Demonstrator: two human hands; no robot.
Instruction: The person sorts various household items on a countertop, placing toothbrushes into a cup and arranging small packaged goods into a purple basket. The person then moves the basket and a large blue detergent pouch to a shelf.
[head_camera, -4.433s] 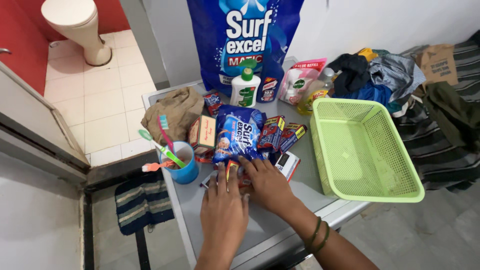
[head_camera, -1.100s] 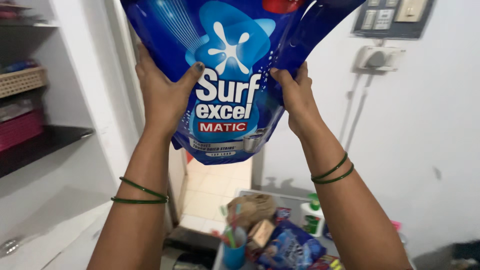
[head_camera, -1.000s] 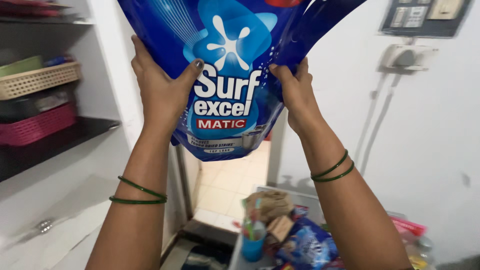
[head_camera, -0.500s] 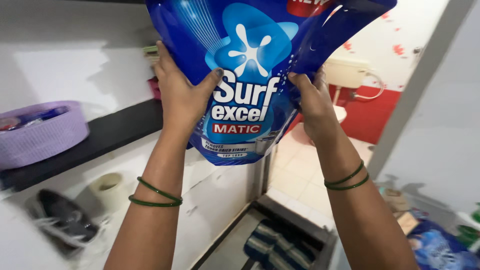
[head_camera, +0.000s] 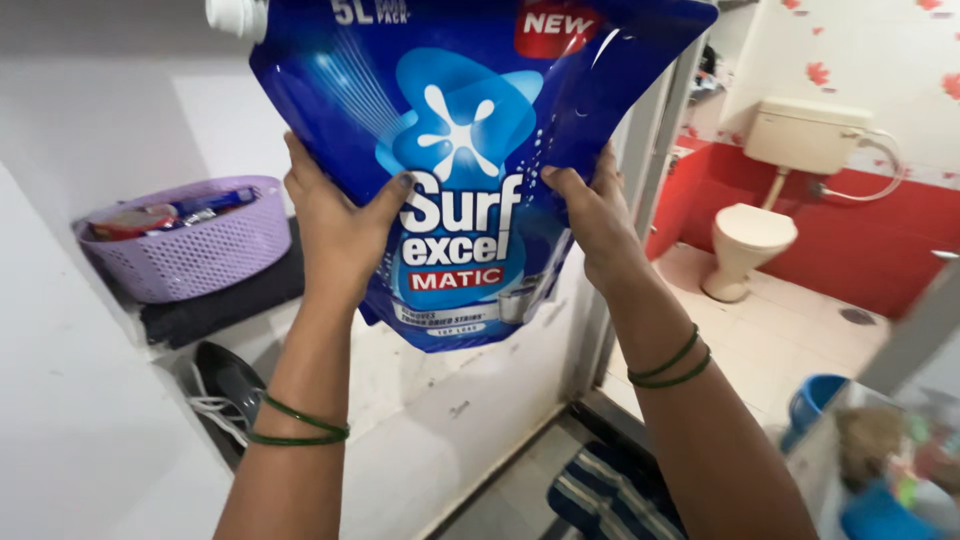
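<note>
A large blue detergent refill pouch (head_camera: 470, 110) with a white cap at its top left corner is held up in front of me. My left hand (head_camera: 335, 225) grips its left side, thumb across the front. On the pouch's right edge my right hand (head_camera: 597, 220) holds it from the other side. Both wrists wear thin green bangles. The pouch hangs in the air in front of a white wall with shelves.
A lilac mesh basket (head_camera: 190, 250) with small items stands on a dark shelf at the left. Below it lies a dark clothes iron (head_camera: 232, 385) with a white cord. A toilet (head_camera: 750, 235) stands in the red-and-white bathroom at the right. A striped mat (head_camera: 610, 500) lies on the floor.
My view has swung to the left, from the table toward the shelves and bathroom door. The pouch stays raised in both hands, a little lower in view, its cap showing.
</note>
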